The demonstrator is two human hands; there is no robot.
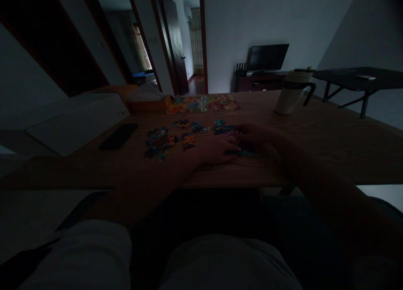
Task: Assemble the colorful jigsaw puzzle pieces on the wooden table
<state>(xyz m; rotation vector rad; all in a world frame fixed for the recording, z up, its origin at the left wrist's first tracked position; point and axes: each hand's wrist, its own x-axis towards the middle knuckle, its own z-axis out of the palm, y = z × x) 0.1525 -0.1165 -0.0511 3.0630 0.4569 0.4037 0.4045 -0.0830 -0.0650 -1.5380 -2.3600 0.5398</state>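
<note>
The room is dim. Several colourful jigsaw pieces (166, 141) lie loose on the wooden table (330, 143). My left hand (215, 149) rests palm down on the table, fingers stretched toward a small joined cluster of dark pieces (244, 153). My right hand (255, 135) lies just right of it, fingers bent over the same cluster and touching it. Whether either hand pinches a piece is too dark to see. Further back lies a partly built puzzle picture (203, 104).
A dark phone (119, 136) lies left of the pieces, beside a white box (78, 122). An orange tissue box (147, 98) sits behind. A pale mug with a dark handle (292, 92) stands at the right. A TV and a black side table are beyond.
</note>
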